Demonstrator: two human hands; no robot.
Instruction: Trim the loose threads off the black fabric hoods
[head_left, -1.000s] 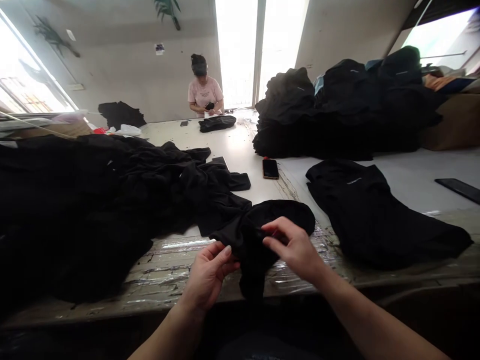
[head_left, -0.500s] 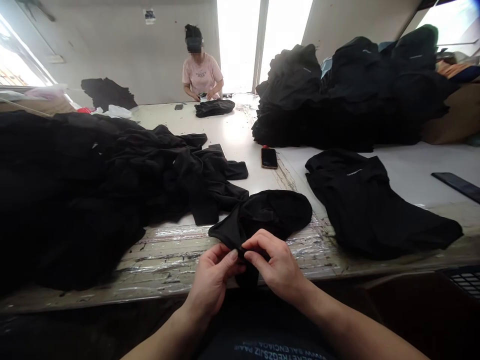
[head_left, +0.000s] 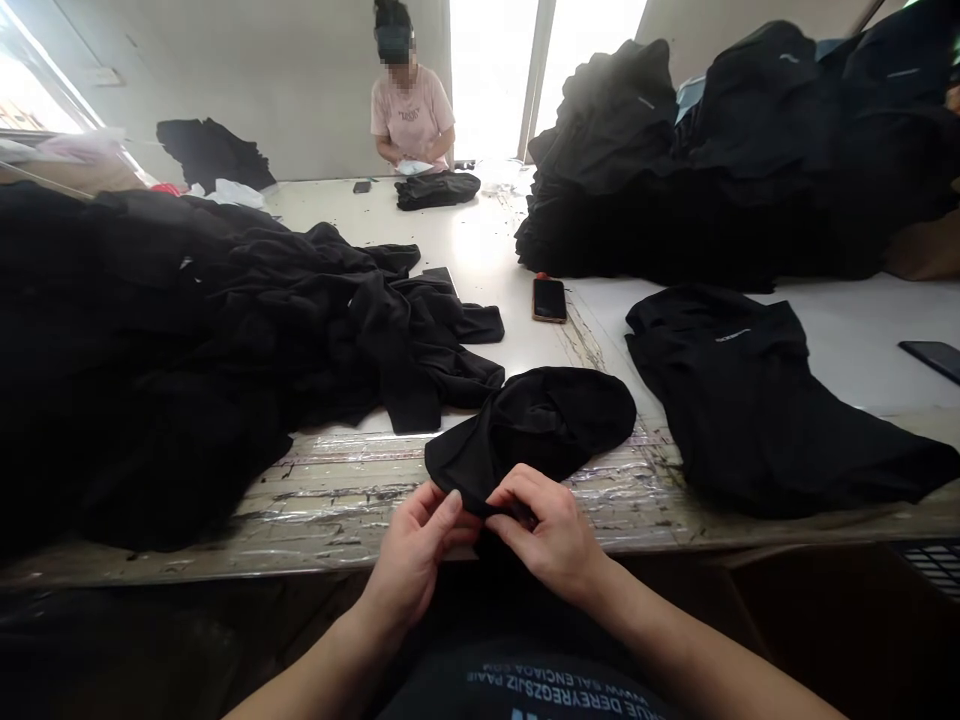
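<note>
A black garment (head_left: 555,410) lies bunched at the front edge of the table, its hood-like rounded end pointing away to the right. My left hand (head_left: 420,530) pinches its near edge between thumb and fingers. Close beside it, my right hand (head_left: 544,520) grips the same edge, with thumb and forefinger pressed together on the cloth. Part of the fabric hangs over the table edge toward me. Whether anything small is between the fingers is hidden.
Black garments (head_left: 360,340) heap on the left. One flat black garment (head_left: 757,400) lies at right, before tall black stacks (head_left: 675,190). A phone (head_left: 550,300) rests mid-table; another dark phone-like slab (head_left: 934,358) sits far right. Across the table (head_left: 480,240), a person (head_left: 412,115) handles something white.
The view has tilted down and shifted slightly left. My left thumb has slid a little along the cloth edge, apart from the right fingers. The person opposite now handles a larger white piece.
</note>
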